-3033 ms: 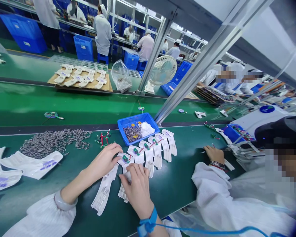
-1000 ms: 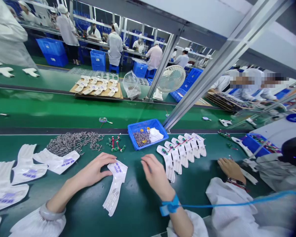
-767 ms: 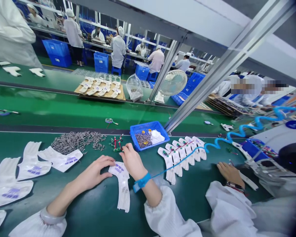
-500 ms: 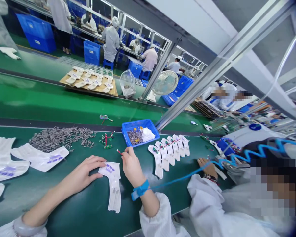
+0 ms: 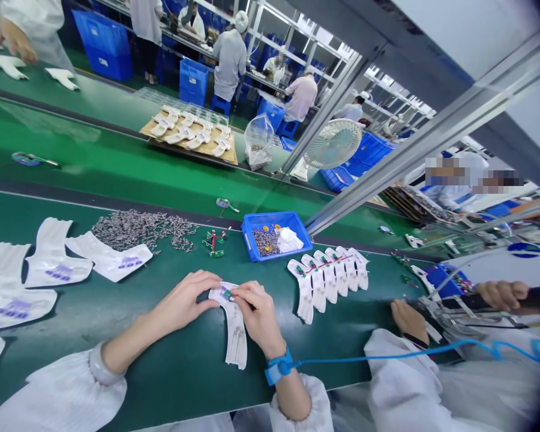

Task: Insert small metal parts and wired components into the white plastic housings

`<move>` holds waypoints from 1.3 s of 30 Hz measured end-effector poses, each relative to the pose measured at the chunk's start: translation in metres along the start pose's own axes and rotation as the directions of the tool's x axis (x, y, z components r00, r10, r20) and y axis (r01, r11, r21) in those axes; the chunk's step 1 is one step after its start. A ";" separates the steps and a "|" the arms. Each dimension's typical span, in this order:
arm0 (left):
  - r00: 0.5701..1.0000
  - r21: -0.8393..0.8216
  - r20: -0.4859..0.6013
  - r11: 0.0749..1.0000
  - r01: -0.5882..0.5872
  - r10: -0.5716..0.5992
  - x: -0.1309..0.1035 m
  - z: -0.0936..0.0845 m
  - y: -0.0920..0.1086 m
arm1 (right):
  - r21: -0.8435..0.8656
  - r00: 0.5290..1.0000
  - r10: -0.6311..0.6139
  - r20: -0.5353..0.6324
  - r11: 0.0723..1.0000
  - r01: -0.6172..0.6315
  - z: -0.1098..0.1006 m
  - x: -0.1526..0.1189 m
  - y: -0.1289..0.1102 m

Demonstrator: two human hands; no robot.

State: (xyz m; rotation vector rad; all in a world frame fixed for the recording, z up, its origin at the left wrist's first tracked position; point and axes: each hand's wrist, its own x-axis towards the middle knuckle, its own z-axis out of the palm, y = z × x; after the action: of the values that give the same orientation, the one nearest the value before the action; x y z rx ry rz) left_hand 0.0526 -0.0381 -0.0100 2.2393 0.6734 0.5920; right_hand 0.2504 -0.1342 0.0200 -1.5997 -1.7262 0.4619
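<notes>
Your left hand (image 5: pixel 189 304) is clamping the white shell (image 5: pixel 236 339) from 10 o'clock on the worktop (image 5: pixel 173 378), long axis running roughly 12-to-6; your right hand (image 5: pixel 261 318), nearer the green board (image 5: pixel 226 294), is pinching that from 4.

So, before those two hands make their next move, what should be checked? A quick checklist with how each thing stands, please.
1. Left hand at the shell: ok, fingers at its upper left end.
2. Board at the shell's upper end: ok, by the right hand's fingertips.
3. Board fully seated: cannot tell, fingers partly cover it.
4. Blue strap on the right wrist, cord attached: ok.
5. More boards on the bench: ok, clustered left of the blue tray.
</notes>
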 end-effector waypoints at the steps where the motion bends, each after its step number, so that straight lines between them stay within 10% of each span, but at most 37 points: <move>1: 1.000 -0.003 0.001 1.000 0.001 -0.001 0.000 0.000 0.000 | -0.034 1.000 0.005 -0.009 0.999 -0.005 0.003 0.000 0.001; 39: 0.997 -0.067 0.022 0.995 -0.070 0.071 0.000 0.000 0.001 | -0.429 0.985 -0.112 0.130 0.890 0.158 0.001 0.007 -0.003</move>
State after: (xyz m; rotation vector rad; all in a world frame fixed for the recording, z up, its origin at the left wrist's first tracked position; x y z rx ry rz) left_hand 0.0531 -0.0386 -0.0094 2.2119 0.5567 0.6125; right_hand 0.2482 -0.1275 0.0236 -1.7668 -2.1143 0.0841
